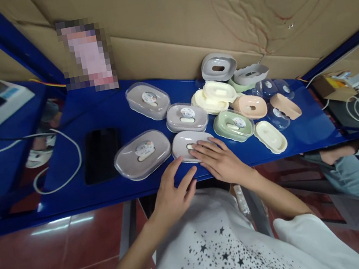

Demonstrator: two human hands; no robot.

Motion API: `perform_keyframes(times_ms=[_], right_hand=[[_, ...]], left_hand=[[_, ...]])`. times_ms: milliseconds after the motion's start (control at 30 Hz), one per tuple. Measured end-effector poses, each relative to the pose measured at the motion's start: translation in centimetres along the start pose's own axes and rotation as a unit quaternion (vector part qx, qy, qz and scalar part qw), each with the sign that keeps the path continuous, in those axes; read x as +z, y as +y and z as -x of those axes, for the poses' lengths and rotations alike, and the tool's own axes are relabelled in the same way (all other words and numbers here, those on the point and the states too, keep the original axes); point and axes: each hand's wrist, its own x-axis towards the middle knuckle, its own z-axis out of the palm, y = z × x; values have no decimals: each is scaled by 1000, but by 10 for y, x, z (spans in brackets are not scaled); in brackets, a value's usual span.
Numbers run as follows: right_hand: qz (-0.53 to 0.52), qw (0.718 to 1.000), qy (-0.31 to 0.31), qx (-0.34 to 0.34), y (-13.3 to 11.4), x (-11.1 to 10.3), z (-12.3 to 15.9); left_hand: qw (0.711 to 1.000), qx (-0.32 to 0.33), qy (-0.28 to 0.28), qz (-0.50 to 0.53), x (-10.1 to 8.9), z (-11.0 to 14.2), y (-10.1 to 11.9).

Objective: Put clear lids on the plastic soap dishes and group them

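A pale grey plastic soap box (181, 142) lies at the front edge of the blue table, directly before me. Across its right part rests my right hand (220, 159), palm down with the fingers stretched over the top. My left hand (177, 188) is at the box's front left corner, fingers apart and holding nothing. Left of it sits a larger grey soap box (144, 152) under a clear labelled cover. Behind are another covered grey soap box (187, 117) and a further one (148, 99). A green covered soap box (233, 125) stands to the right.
Cream soap boxes (219, 92), a peach one (250, 107) and a cream tray (271, 137) lie to the right, near clear covers (277, 115). A black phone (101, 155) and white cable (77, 148) are at left. Cardboard (164, 49) backs the blue table (79, 196). Another person's arm (339, 155) shows at right.
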Motion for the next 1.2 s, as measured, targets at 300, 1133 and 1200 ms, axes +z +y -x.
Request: perform_keyframes(times_ms=[300,1133,1200], right_hand=[[-74,997,4,-34,48,-36,-46],[-74,995,6,-72,16,-52,13],[-59,995,83,18,71,-74,-10]], left_hand=[[997,28,-62,-43,0,-5,0],[985,133,-112,-4,-10,-5,4],[985,131,-112,-4,-7,-6,3]])
